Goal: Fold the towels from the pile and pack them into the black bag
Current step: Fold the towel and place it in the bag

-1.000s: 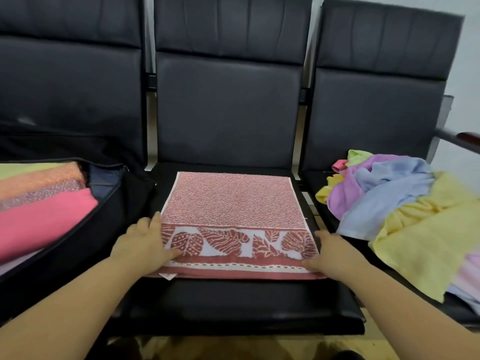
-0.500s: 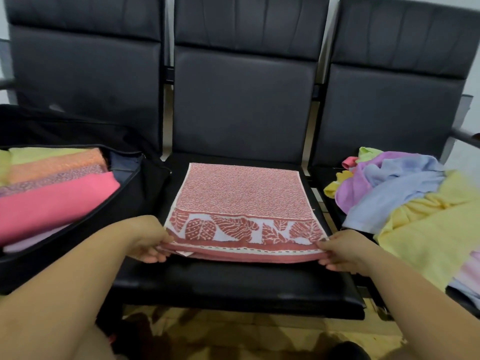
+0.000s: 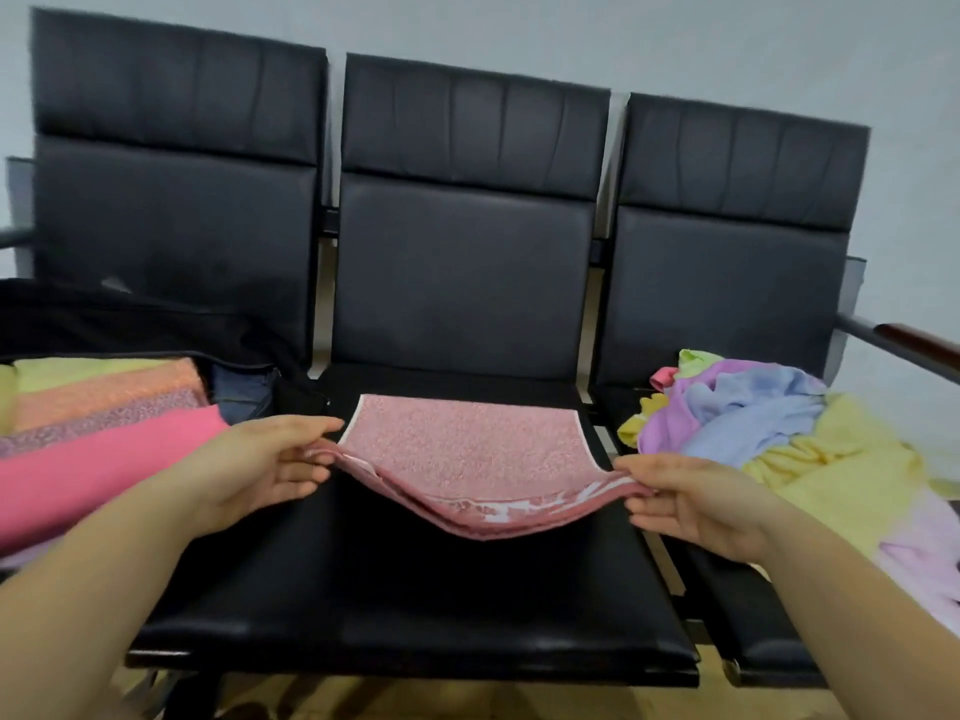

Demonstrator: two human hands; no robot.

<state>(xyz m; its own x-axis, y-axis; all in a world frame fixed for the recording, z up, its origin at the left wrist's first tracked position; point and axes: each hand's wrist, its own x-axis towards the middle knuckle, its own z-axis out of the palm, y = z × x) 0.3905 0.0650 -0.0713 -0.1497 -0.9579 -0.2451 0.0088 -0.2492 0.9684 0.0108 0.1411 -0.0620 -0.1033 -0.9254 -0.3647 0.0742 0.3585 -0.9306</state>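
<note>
A folded red-and-white patterned towel (image 3: 467, 444) lies on the middle black seat (image 3: 415, 605), its near edge lifted and sagging in the middle. My left hand (image 3: 260, 465) pinches the near left corner; my right hand (image 3: 691, 498) pinches the near right corner. The open black bag (image 3: 244, 350) sits on the left seat, holding folded towels (image 3: 98, 449) in pink, orange and yellow-green. The loose pile of towels (image 3: 779, 433), in purple, blue, yellow and pink, lies on the right seat.
Three joined black chairs with tall backrests (image 3: 462, 226) stand against a pale wall. A wooden-topped armrest (image 3: 914, 340) juts out at the far right. The front part of the middle seat is bare. Tan floor shows below.
Both hands went from resting flat on the towel's near edge to pinching its near corners and lifting them off the seat. The camera view tilted up.
</note>
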